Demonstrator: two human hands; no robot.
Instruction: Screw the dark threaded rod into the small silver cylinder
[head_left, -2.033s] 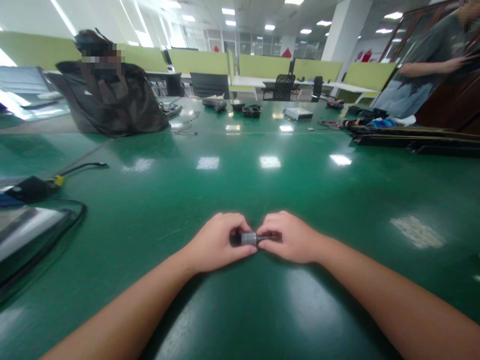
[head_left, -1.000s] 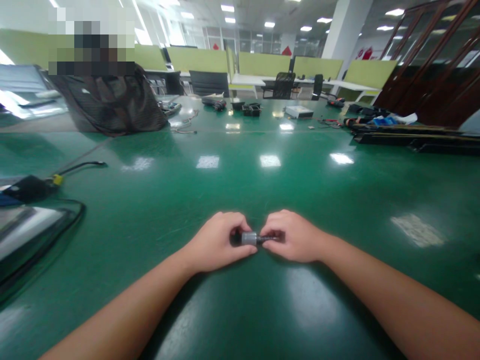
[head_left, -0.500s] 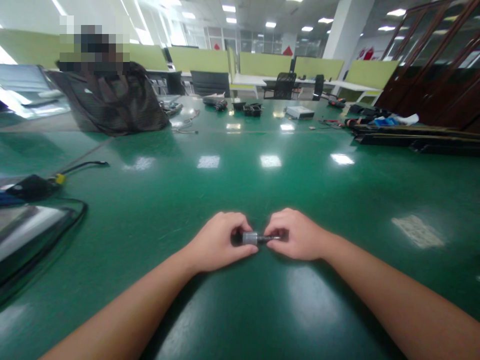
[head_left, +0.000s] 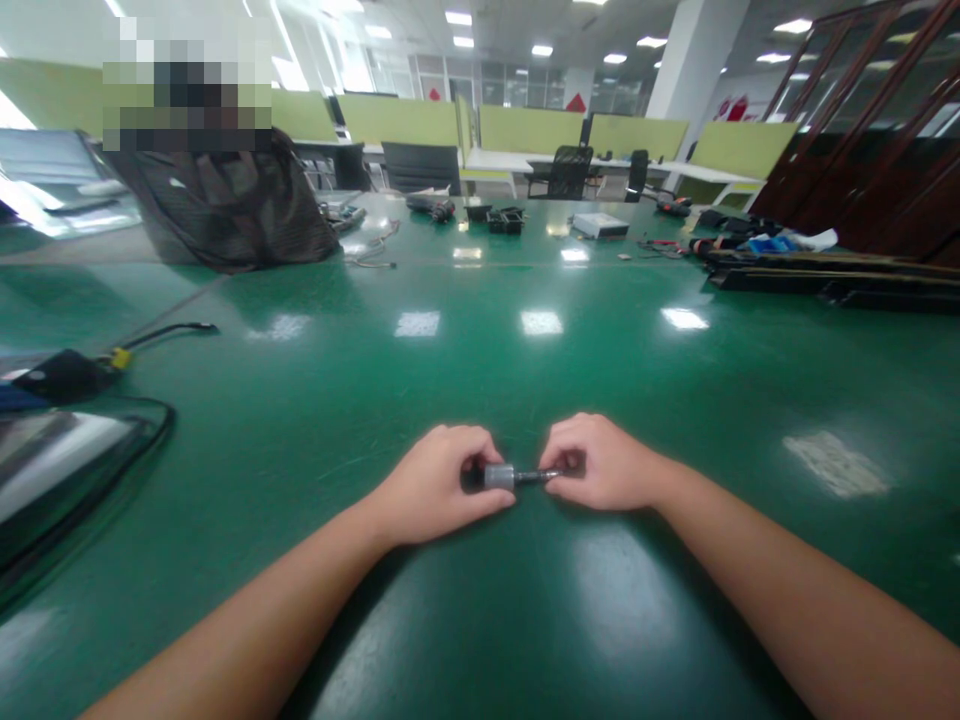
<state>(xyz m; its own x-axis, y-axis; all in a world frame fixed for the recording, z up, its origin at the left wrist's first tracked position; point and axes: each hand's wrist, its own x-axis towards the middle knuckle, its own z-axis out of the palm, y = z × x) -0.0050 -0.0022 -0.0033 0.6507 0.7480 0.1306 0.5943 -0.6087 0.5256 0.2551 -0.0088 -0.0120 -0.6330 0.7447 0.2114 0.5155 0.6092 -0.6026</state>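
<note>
Low over the green table, my left hand (head_left: pixel 442 485) is closed round a short grey cylinder (head_left: pixel 499 477), thumb below and fingers above. The cylinder's dark left end lies partly inside the hand. Out of its right side runs a thin dark rod (head_left: pixel 529 477), roughly level. My right hand (head_left: pixel 607 465) pinches the rod's far end between thumb and fingers. Whether rod and cylinder are one piece, and what kind of tool or part this is, I cannot tell.
At the left edge lie a black cable (head_left: pixel 161 420) and a flat device (head_left: pixel 52 450). A large dark bag (head_left: pixel 240 210) stands at the back left. Farther back are a white box (head_left: pixel 600 225) and small electronics. Long black strips (head_left: pixel 840 275) are stacked at the back right.
My right hand has shifted slightly right and up, and a longer stretch of the rod shows between the hands. My left hand and the cylinder have stayed nearly still.
</note>
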